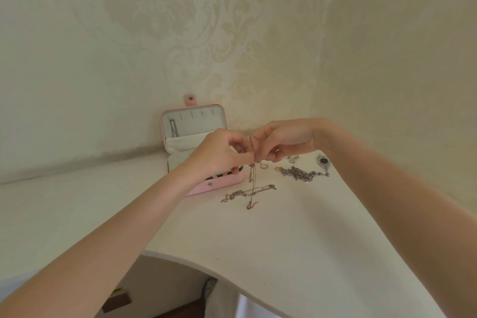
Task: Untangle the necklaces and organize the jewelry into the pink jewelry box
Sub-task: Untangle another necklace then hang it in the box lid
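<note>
- Two hands meet above a pale tabletop (271,240), pinching a thin gold-toned necklace chain (251,175) between them.
- From the pinch the chain hangs down in fine links; its lower part lies on the table in a loose tangle of crossing strands (247,192), with a small clasp end nearest the viewer.
- Left hand (219,155): fingers curled, thumb and fingertips closed on the chain's top.
- Right hand (282,141): fingers curled the same way, nipping the chain just beside the left hand's fingertips.
- Behind the left hand stands the pink jewelry box (214,184), open, its rounded lid (193,121) upright against the wall. The lid's lining is cream fabric with a row of small tabs and a soft pocket; one dark, thin piece hangs at the lining's left side. A snap strap sticks up from the lid's top edge, and a metal snap shows on the box's smooth pink front.
- To the right of the hands lies a heap of chunkier silver chain (299,173) with a gold clasp.
- Near it rest a silver pendant with a dark oval stone (323,161), a small gold ring-like piece (263,166) and a small triangular piece (292,159).
- Wallpaper with a faint cream damask pattern (206,33) fills the background.
</note>
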The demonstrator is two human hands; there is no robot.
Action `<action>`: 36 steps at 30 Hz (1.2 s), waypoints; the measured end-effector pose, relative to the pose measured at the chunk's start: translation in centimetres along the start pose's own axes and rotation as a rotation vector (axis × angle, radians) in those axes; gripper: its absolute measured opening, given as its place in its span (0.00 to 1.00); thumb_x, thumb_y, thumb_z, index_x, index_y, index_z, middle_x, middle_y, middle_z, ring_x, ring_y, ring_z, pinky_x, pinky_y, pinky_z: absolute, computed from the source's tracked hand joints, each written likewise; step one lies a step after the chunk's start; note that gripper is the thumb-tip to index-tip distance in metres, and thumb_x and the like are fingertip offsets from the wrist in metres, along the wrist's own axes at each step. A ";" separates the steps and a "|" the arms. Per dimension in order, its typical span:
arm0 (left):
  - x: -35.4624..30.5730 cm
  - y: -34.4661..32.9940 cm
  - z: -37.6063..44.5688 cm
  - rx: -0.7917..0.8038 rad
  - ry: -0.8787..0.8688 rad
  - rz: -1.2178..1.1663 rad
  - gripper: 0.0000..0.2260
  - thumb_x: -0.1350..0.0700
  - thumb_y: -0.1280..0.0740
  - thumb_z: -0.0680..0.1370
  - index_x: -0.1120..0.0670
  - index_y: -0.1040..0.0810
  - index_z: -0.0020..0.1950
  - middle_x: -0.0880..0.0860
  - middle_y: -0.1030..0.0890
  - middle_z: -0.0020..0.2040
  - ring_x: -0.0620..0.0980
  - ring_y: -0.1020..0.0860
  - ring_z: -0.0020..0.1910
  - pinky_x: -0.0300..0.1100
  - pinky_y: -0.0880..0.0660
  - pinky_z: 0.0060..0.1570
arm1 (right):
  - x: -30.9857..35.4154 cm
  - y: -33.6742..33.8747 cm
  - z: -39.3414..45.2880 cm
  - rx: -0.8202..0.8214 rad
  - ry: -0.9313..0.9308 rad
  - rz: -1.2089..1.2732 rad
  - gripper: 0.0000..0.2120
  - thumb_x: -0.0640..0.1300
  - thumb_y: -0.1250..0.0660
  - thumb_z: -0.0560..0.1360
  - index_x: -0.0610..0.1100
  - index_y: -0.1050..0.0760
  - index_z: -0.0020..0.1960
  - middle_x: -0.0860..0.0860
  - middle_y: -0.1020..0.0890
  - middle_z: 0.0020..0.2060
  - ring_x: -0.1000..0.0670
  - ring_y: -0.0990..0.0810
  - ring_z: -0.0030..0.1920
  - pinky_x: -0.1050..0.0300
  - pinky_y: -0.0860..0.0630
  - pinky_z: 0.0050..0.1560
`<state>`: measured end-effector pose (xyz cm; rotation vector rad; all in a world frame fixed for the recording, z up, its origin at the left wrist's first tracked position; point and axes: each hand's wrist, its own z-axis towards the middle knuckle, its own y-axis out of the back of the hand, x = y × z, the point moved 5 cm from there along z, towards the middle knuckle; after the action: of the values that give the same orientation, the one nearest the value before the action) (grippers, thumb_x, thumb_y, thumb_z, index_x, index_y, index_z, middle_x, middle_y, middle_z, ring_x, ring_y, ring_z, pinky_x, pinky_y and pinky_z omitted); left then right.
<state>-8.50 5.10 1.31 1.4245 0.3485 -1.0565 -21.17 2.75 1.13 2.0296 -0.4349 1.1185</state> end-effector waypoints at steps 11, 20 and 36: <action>2.5 -1.5 0.2 0.016 0.282 -0.511 0.08 0.62 0.34 0.74 0.52 0.23 0.36 0.48 0.25 0.34 0.41 0.30 0.23 0.31 0.38 0.21 | -1.9 -0.2 1.1 -0.019 0.076 0.334 0.18 0.30 0.40 0.74 0.45 0.33 0.29 0.52 0.31 0.26 0.53 0.36 0.29 0.59 0.41 0.36; 0.9 -0.5 0.6 -0.153 -0.083 -0.167 0.09 0.65 0.33 0.71 0.54 0.25 0.34 0.44 0.27 0.30 0.43 0.30 0.21 0.32 0.36 0.22 | -2.8 -0.8 1.8 -0.072 0.125 0.588 0.11 0.34 0.34 0.66 0.45 0.34 0.31 0.48 0.37 0.35 0.53 0.38 0.29 0.63 0.39 0.31; 3.1 -1.2 0.5 -0.184 0.387 -0.645 0.07 0.61 0.37 0.75 0.54 0.28 0.37 0.50 0.26 0.33 0.42 0.33 0.20 0.32 0.37 0.19 | -2.6 -0.5 1.0 -0.205 0.084 0.546 0.11 0.34 0.43 0.75 0.44 0.34 0.35 0.49 0.28 0.31 0.52 0.32 0.32 0.61 0.33 0.36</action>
<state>-7.93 3.71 -1.72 1.3736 1.2159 -1.2067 -21.74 2.10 -1.52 1.7188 -1.0580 1.4043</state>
